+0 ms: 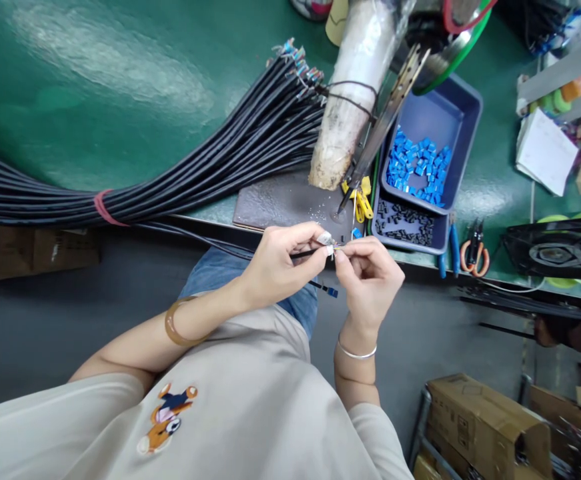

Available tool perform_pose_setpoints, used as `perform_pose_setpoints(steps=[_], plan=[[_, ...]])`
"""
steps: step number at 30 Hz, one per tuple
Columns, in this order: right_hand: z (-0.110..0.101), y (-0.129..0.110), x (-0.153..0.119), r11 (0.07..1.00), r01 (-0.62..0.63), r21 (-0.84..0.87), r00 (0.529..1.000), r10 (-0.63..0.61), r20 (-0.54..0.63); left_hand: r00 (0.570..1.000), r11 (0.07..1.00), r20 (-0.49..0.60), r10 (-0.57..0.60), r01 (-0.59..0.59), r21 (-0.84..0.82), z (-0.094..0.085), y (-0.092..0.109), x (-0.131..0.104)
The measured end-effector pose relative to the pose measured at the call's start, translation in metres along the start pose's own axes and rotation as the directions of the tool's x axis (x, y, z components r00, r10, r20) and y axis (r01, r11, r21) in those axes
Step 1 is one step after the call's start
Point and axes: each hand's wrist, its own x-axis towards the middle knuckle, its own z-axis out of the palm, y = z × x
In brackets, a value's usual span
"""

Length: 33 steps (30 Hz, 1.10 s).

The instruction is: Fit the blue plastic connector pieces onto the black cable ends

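Note:
My left hand point(283, 263) pinches a black cable point(303, 254) close to its stripped end, and white wrapping covers its thumb and fingertip. Fine wires point(338, 247) stick out of that end, and the fingertips of my right hand point(367, 270) are closed on them. Below my hands hangs another cable end with a blue connector point(332, 292) on it. A small blue piece point(356, 233) lies at the bench edge just beyond my right fingers. Yellow-handled cutters point(363, 203) rest behind it on a dark board point(275, 203).
A thick bundle of black cables point(185, 190) crosses the green bench. A soldering iron point(370, 150) slants down beside a wrapped tube point(345, 100). Stacked bins point(463, 143) hold blue connectors and small black parts. Blue-handled pliers point(454, 247), orange-handled cutters point(475, 250) and a fan point(557, 252) sit rightward.

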Motion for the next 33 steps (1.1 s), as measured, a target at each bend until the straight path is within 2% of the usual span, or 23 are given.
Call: perform_pose_setpoints(steps=[3, 7, 9, 13, 17, 19, 22, 24, 28, 33], plan=[[-0.001, -0.006, -0.002, 0.988, 0.116, -0.102, 0.992, -0.120, -0.033, 0.999, 1.000, 0.038, 0.012, -0.011, -0.023, -0.002, 0.002, 0.000], [-0.008, -0.008, 0.000, 0.986, 0.107, -0.124, 0.987, -0.121, -0.104, 0.988, 0.983, 0.118, -0.096, 0.113, -0.146, -0.005, 0.006, 0.006], [-0.011, -0.009, 0.001, 0.971, 0.145, -0.189, 0.978, -0.170, -0.125, 0.982, 0.968, 0.126, -0.143, 0.165, -0.189, -0.005, 0.007, 0.008], [-0.017, -0.011, -0.001, 0.913, 0.270, -0.305, 0.961, -0.273, 0.032, 0.969, 0.955, 0.155, -0.193, 0.222, -0.198, -0.002, 0.009, 0.012], [-0.021, -0.012, -0.003, 0.865, 0.328, -0.380, 0.945, -0.296, 0.142, 0.954, 0.940, 0.174, -0.244, 0.276, -0.201, -0.003, 0.011, 0.016], [-0.021, -0.012, -0.003, 0.887, 0.287, -0.361, 0.958, -0.262, 0.116, 0.949, 0.927, 0.168, -0.265, 0.299, -0.226, -0.004, 0.012, 0.017], [-0.017, -0.008, -0.002, 0.960, 0.147, -0.237, 0.984, -0.166, -0.064, 0.946, 0.920, 0.171, -0.276, 0.312, -0.236, -0.005, 0.012, 0.017], [-0.013, -0.005, -0.002, 0.994, 0.038, -0.105, 0.984, -0.056, -0.171, 0.944, 0.921, 0.169, -0.282, 0.316, -0.227, -0.004, 0.011, 0.016], [-0.004, 0.000, -0.002, 0.992, -0.100, 0.081, 0.985, 0.110, -0.135, 0.946, 0.924, 0.149, -0.287, 0.315, -0.216, -0.003, 0.009, 0.015], [0.006, -0.001, -0.005, 0.988, -0.103, 0.112, 0.987, 0.116, -0.110, 0.960, 0.940, 0.131, -0.249, 0.272, -0.208, -0.003, 0.007, 0.013]])
